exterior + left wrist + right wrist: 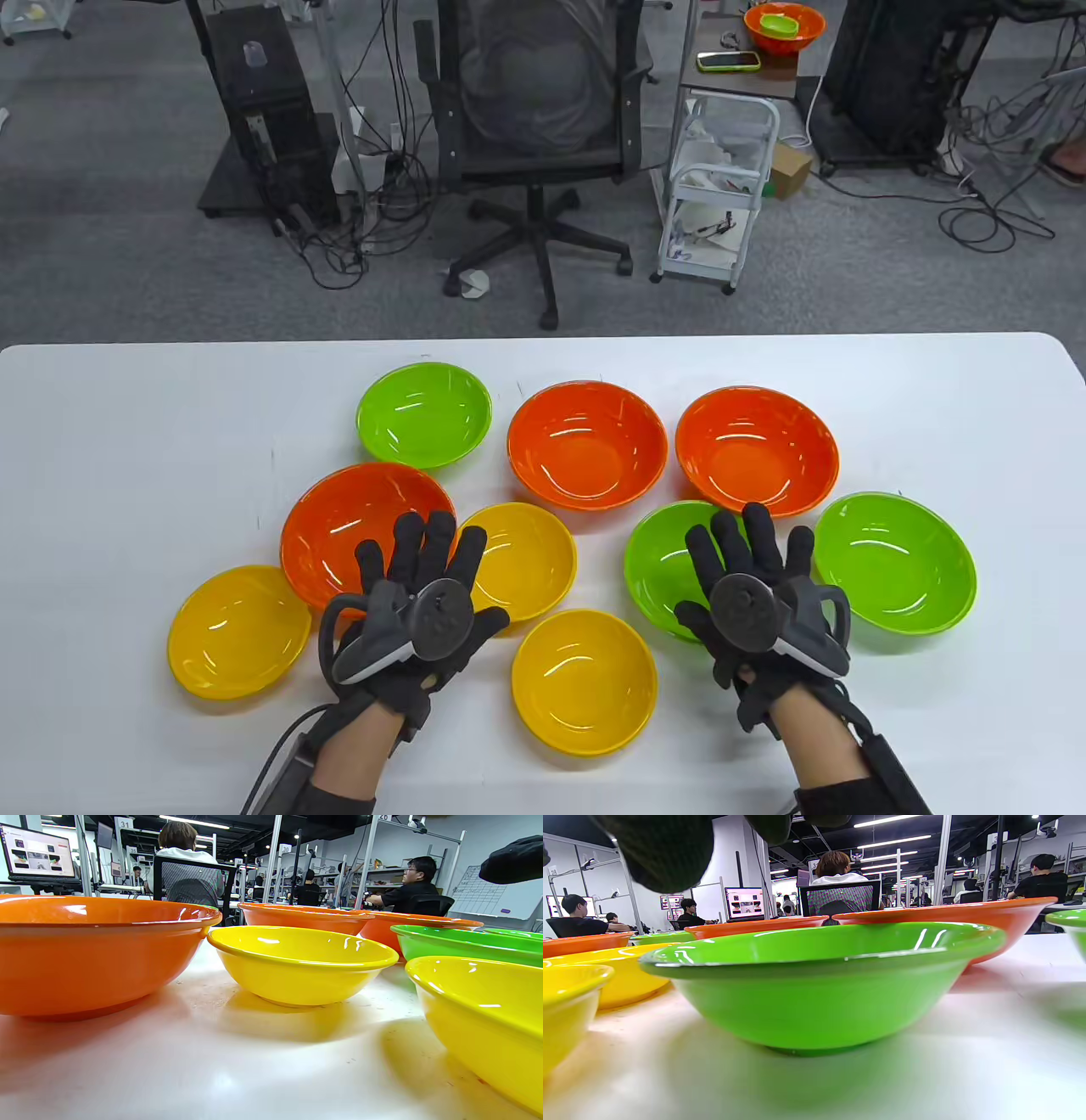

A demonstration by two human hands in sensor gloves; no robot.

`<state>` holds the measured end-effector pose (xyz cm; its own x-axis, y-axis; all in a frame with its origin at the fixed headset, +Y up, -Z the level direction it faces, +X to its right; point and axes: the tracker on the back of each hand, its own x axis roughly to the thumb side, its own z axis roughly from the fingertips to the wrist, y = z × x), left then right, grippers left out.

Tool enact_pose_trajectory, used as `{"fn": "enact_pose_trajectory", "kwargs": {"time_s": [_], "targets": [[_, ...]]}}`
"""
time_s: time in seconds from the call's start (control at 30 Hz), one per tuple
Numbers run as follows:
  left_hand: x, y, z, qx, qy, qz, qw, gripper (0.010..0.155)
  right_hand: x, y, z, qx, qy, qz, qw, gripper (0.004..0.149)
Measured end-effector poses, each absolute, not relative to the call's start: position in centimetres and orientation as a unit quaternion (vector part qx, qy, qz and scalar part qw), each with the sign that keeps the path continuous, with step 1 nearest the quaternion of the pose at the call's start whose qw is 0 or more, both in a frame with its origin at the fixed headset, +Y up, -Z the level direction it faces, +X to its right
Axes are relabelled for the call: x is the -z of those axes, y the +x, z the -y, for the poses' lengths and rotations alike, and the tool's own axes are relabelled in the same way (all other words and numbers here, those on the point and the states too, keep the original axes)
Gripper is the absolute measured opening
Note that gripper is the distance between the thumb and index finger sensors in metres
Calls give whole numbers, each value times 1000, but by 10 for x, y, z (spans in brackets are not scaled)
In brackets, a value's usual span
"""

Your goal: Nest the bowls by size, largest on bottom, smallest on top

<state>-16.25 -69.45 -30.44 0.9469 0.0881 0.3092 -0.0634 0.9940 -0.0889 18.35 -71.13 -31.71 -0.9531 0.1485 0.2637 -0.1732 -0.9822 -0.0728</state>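
Note:
Nine bowls stand apart on the white table (127, 475), none nested. Three are large and orange (587, 444) (757, 450) (339, 526). Three are mid-sized and green (423, 414) (895, 562) (662, 569). Three are small and yellow (239, 632) (584, 681) (530, 556). My left hand (424, 577) hovers open, fingers spread, over the near orange bowl (85, 955) and the middle yellow bowl (297, 963). My right hand (742, 569) hovers open over the near green bowl (818, 993). Neither hand holds anything.
The table's far edge (543, 338) runs behind the bowls. Beyond it stand an office chair (539, 127) and a white cart (717, 195). Bare table lies at the far left and far right and along the front edge.

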Motion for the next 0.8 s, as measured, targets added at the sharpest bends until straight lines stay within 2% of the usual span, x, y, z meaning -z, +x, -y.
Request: {"fn": "enact_pose_trajectory", "kwargs": {"time_s": [0.53,0.8], "targets": [[305,-161,696,-46,-54,173,982,87,319,196,706,-988,107,46,105,80],[305,-163,695,-46,-50,170,983,87,319,225,698,-991,29,43,123,81]]}}
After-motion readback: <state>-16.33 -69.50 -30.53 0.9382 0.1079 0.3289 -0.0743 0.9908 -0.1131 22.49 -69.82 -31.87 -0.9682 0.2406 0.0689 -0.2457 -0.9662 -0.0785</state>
